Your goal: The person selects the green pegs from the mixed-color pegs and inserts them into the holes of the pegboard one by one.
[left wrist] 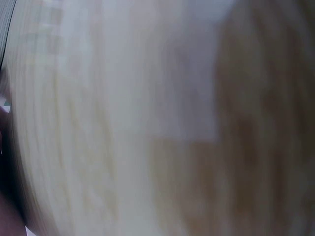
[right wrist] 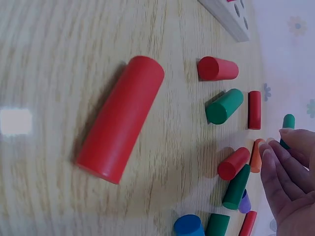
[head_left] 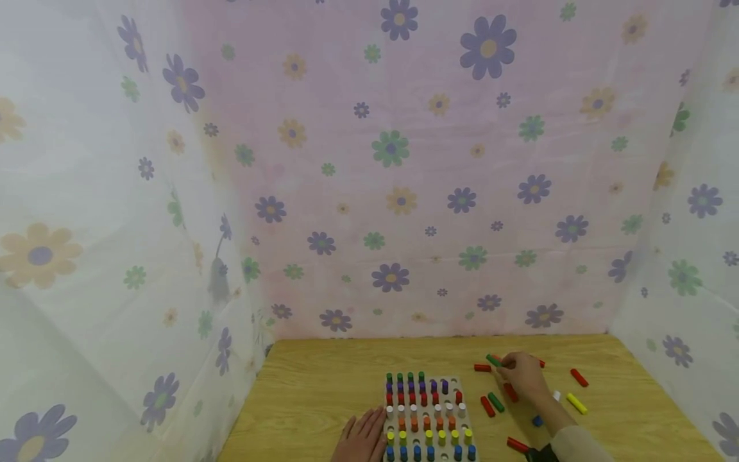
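My right hand (head_left: 524, 377) pinches a green peg (right wrist: 289, 120) between thumb and fingertips, over the scattered pegs right of a wooden pegboard (right wrist: 229, 22). Upright pegs fill most of the board's holes in colour rows: green at the back, then purple, red, white, orange, yellow and blue in front. Some holes are bare, including ones at the right end of the green row. My left hand (head_left: 362, 436) lies with fingers extended against the board's left edge. The left wrist view is a blur of pale wood grain.
Loose pegs lie on the wooden table (head_left: 312, 378) right of the board: a red peg (right wrist: 120, 120) near the right wrist, a green peg (head_left: 496, 402), a yellow peg (head_left: 576, 403), a blue peg (head_left: 538, 421) and several others. Flowered cloth (head_left: 398, 256) walls the table at back and sides.
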The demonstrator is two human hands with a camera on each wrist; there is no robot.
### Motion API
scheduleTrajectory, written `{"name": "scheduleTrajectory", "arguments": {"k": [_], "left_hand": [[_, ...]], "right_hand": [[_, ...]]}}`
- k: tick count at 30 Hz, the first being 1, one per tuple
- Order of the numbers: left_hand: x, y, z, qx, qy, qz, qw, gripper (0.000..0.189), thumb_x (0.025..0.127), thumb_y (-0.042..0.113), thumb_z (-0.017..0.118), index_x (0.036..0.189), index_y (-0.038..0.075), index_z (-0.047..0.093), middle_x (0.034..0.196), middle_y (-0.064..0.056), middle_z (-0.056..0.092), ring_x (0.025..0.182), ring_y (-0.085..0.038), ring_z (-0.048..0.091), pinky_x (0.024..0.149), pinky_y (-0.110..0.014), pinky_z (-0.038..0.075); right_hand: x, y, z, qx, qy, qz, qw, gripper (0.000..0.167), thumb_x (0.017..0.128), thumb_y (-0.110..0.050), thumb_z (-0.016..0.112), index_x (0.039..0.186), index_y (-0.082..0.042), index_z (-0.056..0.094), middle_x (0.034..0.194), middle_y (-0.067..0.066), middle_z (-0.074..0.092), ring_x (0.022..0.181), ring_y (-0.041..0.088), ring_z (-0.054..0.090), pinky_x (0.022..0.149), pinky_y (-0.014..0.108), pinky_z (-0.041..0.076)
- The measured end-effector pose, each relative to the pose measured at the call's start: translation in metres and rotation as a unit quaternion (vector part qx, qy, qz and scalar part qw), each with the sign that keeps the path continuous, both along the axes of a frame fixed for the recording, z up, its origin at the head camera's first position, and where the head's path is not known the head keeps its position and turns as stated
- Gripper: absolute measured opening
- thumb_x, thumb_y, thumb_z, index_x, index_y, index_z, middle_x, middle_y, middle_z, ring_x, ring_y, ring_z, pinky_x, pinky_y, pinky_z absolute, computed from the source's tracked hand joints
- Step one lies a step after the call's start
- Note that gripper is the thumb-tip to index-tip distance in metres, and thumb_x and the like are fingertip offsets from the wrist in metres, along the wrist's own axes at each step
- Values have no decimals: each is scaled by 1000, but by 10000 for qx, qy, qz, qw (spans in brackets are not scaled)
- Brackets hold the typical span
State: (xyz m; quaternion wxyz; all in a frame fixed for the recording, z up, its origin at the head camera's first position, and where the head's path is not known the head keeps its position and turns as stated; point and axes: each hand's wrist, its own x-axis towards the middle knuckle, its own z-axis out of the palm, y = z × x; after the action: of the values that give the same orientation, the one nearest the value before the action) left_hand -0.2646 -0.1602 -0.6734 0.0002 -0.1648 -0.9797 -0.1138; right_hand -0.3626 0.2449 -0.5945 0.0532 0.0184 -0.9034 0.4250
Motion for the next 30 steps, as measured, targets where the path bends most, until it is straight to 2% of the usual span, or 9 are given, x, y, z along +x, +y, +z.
{"name": "scheduleTrajectory", "arguments": {"k": [9,15,19,24,30], "left_hand": [[0,1,0,-14,73,10,10000,65,109,60,17,156,26,47,157,10,47,144,-16,44,116,-53,36],[0,2,2,-58,74,22,10000,65,109,60,17,155,25,48,156,10,48,143,-16,45,115,-53,37],[1,2,2,-86,88,61,9999,66,109,60,16,155,25,49,156,10,49,143,-16,46,115,-53,37],[0,2,3,-75,125,84,9999,68,109,61,15,155,25,50,155,9,50,142,-17,47,115,-53,37],[2,2,5,-35,57,74,10000,67,109,61,15,155,25,48,156,9,49,143,-17,46,116,-53,36]], "right_hand": [[10,-3,5,-10,134,85,9999,12,91,-3,74,98,6,75,86,10,74,75,23,71,61,35,59],[12,-5,6,-76,372,204,9991,11,91,-6,75,99,2,76,90,6,74,76,18,68,62,29,57],[14,-11,6,-58,517,202,9984,15,93,-7,74,105,2,74,93,5,73,82,17,67,66,26,56],[18,-22,10,-172,728,218,9970,18,96,-7,72,109,4,71,96,8,72,88,21,68,73,27,58],[22,-33,12,-269,582,338,9974,18,98,-11,70,110,3,69,98,6,72,90,21,69,75,30,59]]}}
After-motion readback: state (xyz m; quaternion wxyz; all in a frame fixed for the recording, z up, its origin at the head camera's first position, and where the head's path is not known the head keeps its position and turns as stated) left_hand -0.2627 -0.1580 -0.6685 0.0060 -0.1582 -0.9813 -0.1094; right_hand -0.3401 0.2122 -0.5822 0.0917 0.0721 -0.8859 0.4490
